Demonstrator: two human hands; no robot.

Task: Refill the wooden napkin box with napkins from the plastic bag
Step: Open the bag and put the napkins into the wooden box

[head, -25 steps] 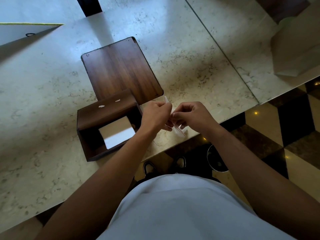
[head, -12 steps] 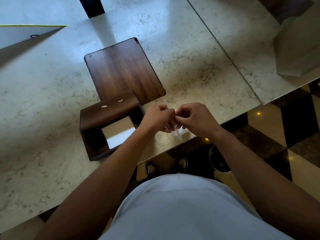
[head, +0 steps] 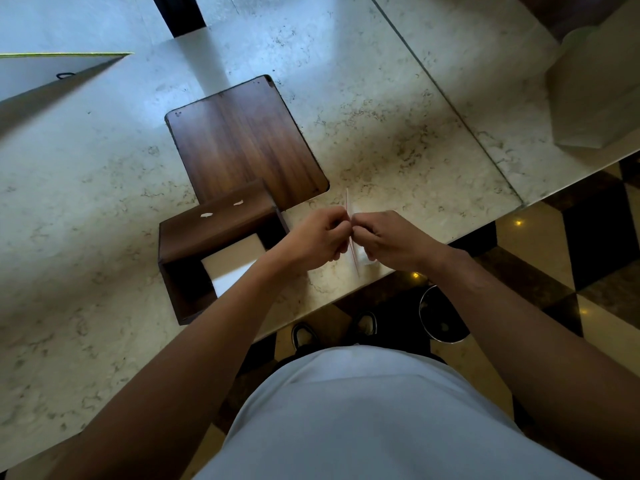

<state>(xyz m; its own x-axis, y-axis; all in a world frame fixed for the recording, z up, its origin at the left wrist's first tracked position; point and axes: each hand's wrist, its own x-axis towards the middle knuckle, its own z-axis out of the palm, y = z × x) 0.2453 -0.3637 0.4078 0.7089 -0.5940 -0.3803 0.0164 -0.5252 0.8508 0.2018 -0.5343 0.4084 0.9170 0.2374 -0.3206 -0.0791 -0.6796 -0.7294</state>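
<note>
Both the left hand and right hand are pinching the plastic bag above the table, beside the open box.

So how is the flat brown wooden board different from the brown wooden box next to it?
The flat dark wooden board lies flat on the pale marble counter; the dark wooden box stands up with walls. The board is bare on top, while the box is open and holds something white. The board lies farther from the person, the box nearer. Both share the same dark wood grain.
</note>
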